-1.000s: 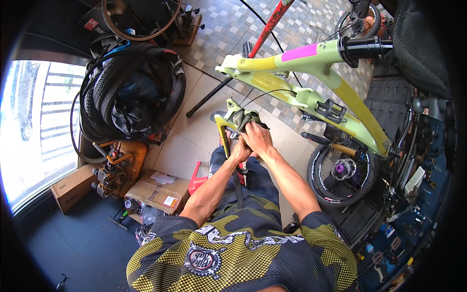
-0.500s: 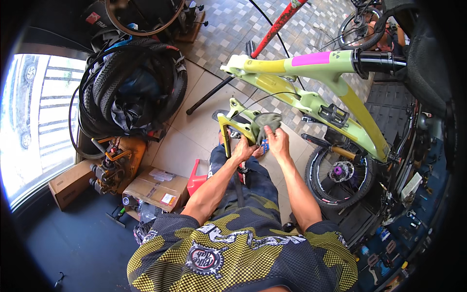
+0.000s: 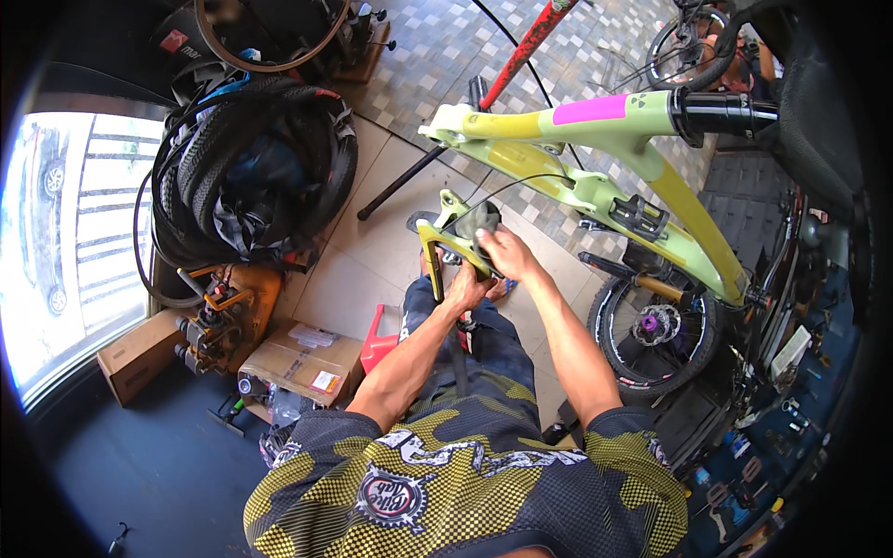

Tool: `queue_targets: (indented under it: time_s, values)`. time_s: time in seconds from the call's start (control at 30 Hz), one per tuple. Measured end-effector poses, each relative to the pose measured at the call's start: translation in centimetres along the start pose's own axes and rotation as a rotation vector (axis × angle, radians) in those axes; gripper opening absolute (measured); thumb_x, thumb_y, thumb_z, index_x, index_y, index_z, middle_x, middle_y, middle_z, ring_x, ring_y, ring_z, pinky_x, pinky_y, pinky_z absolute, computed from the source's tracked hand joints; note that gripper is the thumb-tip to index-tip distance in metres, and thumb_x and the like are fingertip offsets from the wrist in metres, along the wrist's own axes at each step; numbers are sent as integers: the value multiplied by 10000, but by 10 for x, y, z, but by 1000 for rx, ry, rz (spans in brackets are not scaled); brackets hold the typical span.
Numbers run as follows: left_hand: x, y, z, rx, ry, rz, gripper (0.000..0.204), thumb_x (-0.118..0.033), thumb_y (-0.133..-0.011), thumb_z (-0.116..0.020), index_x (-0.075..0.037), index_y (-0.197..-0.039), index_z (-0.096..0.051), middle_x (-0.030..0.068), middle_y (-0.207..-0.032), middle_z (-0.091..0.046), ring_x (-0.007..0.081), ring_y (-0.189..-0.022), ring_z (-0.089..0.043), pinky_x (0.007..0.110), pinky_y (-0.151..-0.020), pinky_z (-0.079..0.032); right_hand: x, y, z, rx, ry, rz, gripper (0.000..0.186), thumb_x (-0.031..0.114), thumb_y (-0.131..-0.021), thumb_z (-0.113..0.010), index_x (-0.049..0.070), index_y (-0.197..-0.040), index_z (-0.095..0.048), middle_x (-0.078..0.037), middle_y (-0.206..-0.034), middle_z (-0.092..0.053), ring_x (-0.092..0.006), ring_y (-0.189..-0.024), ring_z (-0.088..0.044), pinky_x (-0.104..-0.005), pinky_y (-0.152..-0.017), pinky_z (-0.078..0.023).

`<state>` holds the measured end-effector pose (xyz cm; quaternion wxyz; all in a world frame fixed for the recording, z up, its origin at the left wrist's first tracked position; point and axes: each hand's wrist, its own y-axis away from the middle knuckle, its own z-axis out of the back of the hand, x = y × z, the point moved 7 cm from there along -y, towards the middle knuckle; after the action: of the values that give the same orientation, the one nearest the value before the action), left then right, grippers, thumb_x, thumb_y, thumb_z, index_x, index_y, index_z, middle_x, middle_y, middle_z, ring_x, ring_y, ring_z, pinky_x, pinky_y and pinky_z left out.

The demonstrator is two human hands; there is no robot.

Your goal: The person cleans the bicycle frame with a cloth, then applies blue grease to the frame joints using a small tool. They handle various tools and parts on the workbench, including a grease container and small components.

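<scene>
A yellow-green bike rear frame piece [image 3: 431,258] is in front of my legs, with a thin cable looping from it toward the larger pale-green frame [image 3: 605,126] above. My left hand [image 3: 465,286] grips the piece from below. Closed around a grey-green cloth [image 3: 477,218], my right hand [image 3: 502,249] presses it against the piece's upper right part. The cloth hides that part of the metal and some of my right fingers.
A wheel with a purple hub [image 3: 656,325] lies at the right, near tools. Coiled tires [image 3: 237,172], cardboard boxes [image 3: 302,358], an orange machine [image 3: 237,316] and a red plastic object [image 3: 377,344] stand left. A red tube [image 3: 526,51] is beyond the frame.
My right hand and the cloth moved right half a second ago, and have now moved back left and up onto the frame piece. My left hand stays in about the same place.
</scene>
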<state>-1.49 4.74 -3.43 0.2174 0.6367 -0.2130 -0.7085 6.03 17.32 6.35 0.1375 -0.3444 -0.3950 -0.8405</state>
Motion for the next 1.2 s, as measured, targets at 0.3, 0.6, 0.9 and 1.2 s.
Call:
queue_targets:
  time_s: [0.3,0.6,0.9,1.2]
  values:
    - [2,-9,-5,-18,-196,-91,653,-416,-889,-772,-4,-1356,-576,274,-1187,-730,446,-1119,-699,502,-945,-554,55,14,-17,-135,787,543,162,239,-857,-689,113,-930,-758,-55,-1065,-680,-272,-1086,-644,-413,-845,-589]
    - [-20,1,-15,94,-430,-129,585,-365,-850,-786,-70,-1334,-639,235,-1263,-675,373,-1129,-631,490,-967,-490,62,19,-12,-58,763,509,256,353,-910,-721,99,-926,-746,-55,-1086,-649,-268,-1062,-631,-436,-840,-588]
    - [-34,12,-9,120,-179,84,411,-396,-1055,-550,-106,-1345,-523,76,-1200,-703,254,-1195,-615,445,-942,-523,46,-1,-10,86,713,562,188,287,-944,-650,109,-960,-708,-82,-1042,-658,-309,-1023,-678,-491,-816,-594]
    - [-29,18,-4,16,-116,156,713,-299,-860,-838,-20,-1382,-441,174,-1132,-732,312,-1047,-726,450,-930,-552,37,13,3,2,664,673,188,270,-895,-728,161,-1038,-671,-58,-961,-651,-292,-899,-727,-450,-688,-617]
